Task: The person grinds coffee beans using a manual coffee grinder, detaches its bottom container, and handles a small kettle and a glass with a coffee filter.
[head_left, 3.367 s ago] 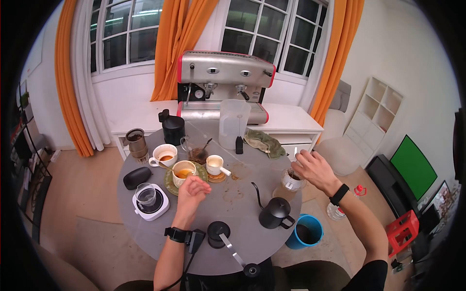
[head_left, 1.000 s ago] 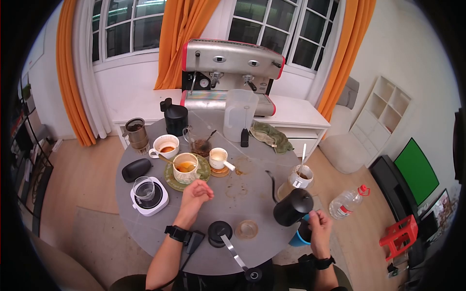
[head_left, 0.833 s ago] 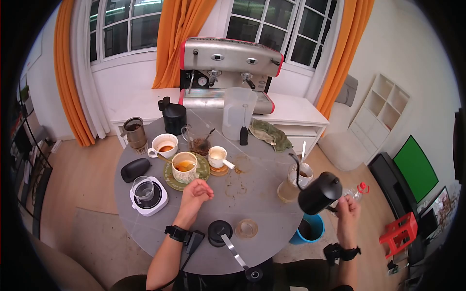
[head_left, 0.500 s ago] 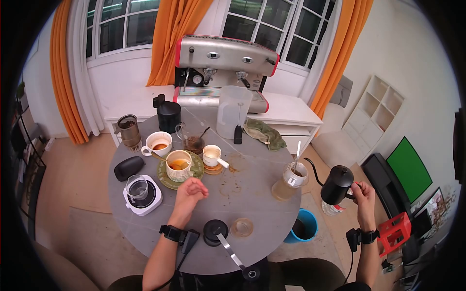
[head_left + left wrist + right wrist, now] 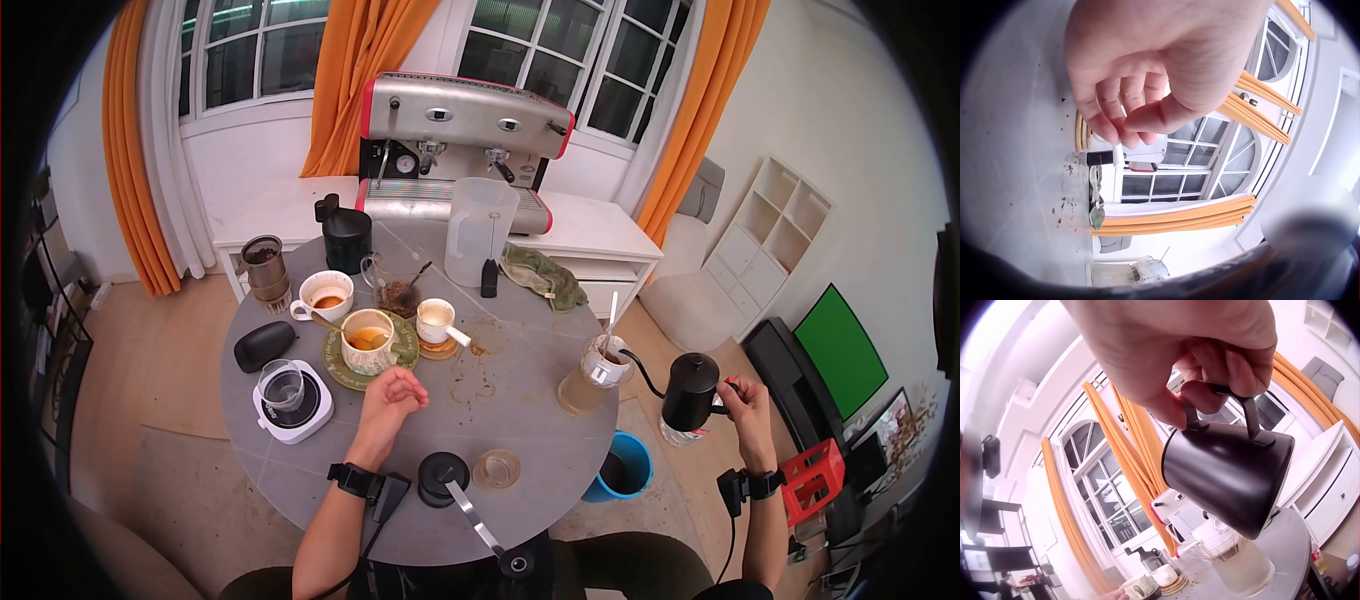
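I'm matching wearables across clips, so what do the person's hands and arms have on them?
The left hand and right hand wear no gloves. Each wrist has a black strap with a boxy black device and a thin dark cable. No sleeve covers either forearm.

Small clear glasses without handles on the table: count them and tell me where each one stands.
2. One stands on the white scale; the other stands on the table, just right of the black grinder. Another could be hidden behind the left hand.
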`<act>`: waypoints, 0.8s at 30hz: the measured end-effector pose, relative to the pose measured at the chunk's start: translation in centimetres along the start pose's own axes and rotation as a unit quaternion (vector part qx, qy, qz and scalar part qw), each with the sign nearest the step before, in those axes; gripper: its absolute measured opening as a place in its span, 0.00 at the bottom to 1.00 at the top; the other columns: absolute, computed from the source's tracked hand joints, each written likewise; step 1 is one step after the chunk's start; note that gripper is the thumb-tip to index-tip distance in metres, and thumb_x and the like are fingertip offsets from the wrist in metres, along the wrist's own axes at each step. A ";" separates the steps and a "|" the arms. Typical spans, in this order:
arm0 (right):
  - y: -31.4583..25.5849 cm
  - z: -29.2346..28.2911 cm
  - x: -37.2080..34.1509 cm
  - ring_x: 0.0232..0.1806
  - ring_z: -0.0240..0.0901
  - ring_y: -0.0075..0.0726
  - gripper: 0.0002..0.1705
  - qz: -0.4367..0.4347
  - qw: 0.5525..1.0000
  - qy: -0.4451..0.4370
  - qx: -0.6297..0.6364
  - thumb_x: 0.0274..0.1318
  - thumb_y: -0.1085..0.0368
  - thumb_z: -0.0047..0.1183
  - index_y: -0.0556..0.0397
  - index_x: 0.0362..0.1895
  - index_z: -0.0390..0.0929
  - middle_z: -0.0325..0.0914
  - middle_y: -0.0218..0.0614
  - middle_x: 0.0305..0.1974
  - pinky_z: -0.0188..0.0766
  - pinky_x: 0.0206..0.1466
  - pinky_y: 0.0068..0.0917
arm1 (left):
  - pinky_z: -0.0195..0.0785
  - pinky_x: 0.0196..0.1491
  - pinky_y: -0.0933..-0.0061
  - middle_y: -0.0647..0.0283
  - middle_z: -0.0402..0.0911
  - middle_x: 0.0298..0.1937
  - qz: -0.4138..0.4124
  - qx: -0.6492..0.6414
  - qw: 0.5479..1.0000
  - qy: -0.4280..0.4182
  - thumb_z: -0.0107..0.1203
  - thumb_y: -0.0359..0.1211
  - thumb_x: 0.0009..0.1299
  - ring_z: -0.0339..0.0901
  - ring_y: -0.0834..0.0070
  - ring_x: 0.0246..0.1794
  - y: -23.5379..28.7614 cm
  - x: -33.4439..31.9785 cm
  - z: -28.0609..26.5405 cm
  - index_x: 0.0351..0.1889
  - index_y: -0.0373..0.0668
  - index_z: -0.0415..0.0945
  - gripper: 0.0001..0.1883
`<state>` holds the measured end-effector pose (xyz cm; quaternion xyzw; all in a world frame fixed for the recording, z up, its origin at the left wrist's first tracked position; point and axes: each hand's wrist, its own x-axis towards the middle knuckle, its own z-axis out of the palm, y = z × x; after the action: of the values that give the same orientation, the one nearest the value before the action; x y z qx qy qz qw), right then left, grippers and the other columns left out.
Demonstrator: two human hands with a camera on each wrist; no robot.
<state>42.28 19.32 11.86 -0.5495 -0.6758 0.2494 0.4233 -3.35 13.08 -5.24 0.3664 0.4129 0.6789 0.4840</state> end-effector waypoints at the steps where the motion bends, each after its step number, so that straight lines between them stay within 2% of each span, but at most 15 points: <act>1: 0.0 0.0 0.0 0.21 0.51 0.12 0.17 0.001 1.000 0.001 -0.002 0.60 0.64 0.56 0.54 0.20 0.71 0.60 0.16 0.18 0.44 0.24 0.21 | 0.70 0.41 0.79 0.64 0.77 0.34 0.000 0.000 1.000 0.000 0.46 0.12 0.55 0.76 0.77 0.36 0.0 0.0 0.0 0.37 0.40 0.69 0.16; 18: 0.1 0.1 0.2 0.20 0.51 0.13 0.16 -0.007 1.000 -0.003 -0.030 0.59 0.64 0.57 0.53 0.19 0.71 0.61 0.17 0.18 0.46 0.23 0.20 | 0.70 0.43 0.78 0.64 0.77 0.35 -0.007 -0.007 1.000 -0.005 0.45 0.12 0.55 0.76 0.77 0.37 0.0 -0.1 -0.1 0.37 0.40 0.69 0.16; 21: 0.5 0.1 -0.2 0.19 0.50 0.12 0.17 0.036 0.999 0.013 0.033 0.60 0.62 0.55 0.48 0.19 0.68 0.58 0.16 0.17 0.45 0.22 0.19 | 0.70 0.43 0.78 0.64 0.77 0.35 -0.005 -0.007 1.000 -0.005 0.45 0.12 0.55 0.76 0.77 0.37 -0.1 -0.1 -0.2 0.37 0.40 0.69 0.15; 24: 2.0 0.1 -1.0 0.19 0.48 0.10 0.14 0.054 0.973 0.009 0.224 0.62 0.58 0.52 0.41 0.23 0.68 0.56 0.14 0.18 0.42 0.22 0.16 | 0.70 0.43 0.78 0.64 0.77 0.35 -0.005 -0.008 1.000 -0.006 0.45 0.13 0.55 0.75 0.77 0.37 -0.1 0.0 -0.1 0.37 0.40 0.69 0.15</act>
<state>43.32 18.95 9.92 -0.4783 -0.5682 0.4119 0.5280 -3.41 13.03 -5.43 0.3649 0.4064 0.6775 0.4926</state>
